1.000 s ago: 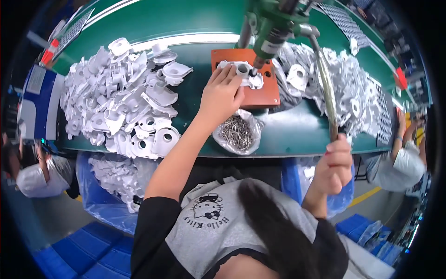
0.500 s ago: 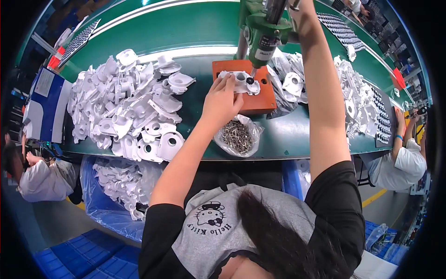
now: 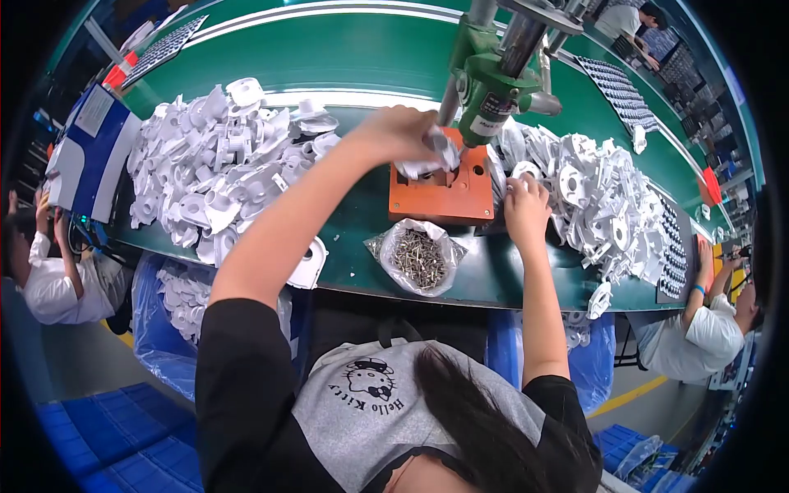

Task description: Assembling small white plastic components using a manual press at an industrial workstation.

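Observation:
My left hand (image 3: 401, 135) is closed on a white plastic part (image 3: 436, 158), tilted and blurred, above the orange fixture block (image 3: 444, 199). Part of its grip is hidden behind the hand. Right of the block, my right hand (image 3: 528, 205) has its fingers curled onto another white plastic part (image 3: 524, 170) at the near-left edge of the right pile. The green press (image 3: 491, 99) stands over the block, its tip close to the part in my left hand. In front of the block lies a clear plastic bag of small metal screws (image 3: 417, 256).
White part heaps lie at left (image 3: 218, 164) and right (image 3: 604, 197). A blue-and-white machine (image 3: 94, 152) stands far left. Trays of dark pieces (image 3: 618, 90) lie beyond the right heap. Plastic-lined blue bins (image 3: 156, 329) sit below the table edge. Other people work at both sides.
My left hand has lifted the white part off the orange block. My right arm has come down from beside the press to the right pile. The view has shifted slightly.

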### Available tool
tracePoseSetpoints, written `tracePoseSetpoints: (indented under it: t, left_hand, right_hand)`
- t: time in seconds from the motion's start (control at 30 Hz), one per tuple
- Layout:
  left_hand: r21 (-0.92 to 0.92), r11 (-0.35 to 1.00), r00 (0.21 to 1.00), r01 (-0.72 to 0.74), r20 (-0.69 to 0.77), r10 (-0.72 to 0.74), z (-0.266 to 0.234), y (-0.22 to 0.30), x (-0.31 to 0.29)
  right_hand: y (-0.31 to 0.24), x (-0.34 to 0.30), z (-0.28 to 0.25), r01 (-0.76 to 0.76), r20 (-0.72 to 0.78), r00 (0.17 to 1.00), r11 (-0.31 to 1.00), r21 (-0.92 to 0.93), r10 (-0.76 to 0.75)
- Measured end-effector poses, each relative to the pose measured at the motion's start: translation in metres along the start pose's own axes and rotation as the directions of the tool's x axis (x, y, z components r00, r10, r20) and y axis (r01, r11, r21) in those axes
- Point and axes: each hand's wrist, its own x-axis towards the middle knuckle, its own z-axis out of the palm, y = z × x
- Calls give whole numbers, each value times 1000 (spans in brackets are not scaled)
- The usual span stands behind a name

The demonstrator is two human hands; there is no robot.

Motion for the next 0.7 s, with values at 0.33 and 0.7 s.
tracePoseSetpoints:
  t: [0.33,0.7]
  left_hand:
    - [-68,982,851,175,-492,-185,-4,-93,0]
    - [441,795,877,418,-425,-225,58,-83,-91]
  right_hand:
    - [-4,25,9,-136,-33,990,988,76,139]
    - [2,28,0,-187,-150,962,950,250,228]
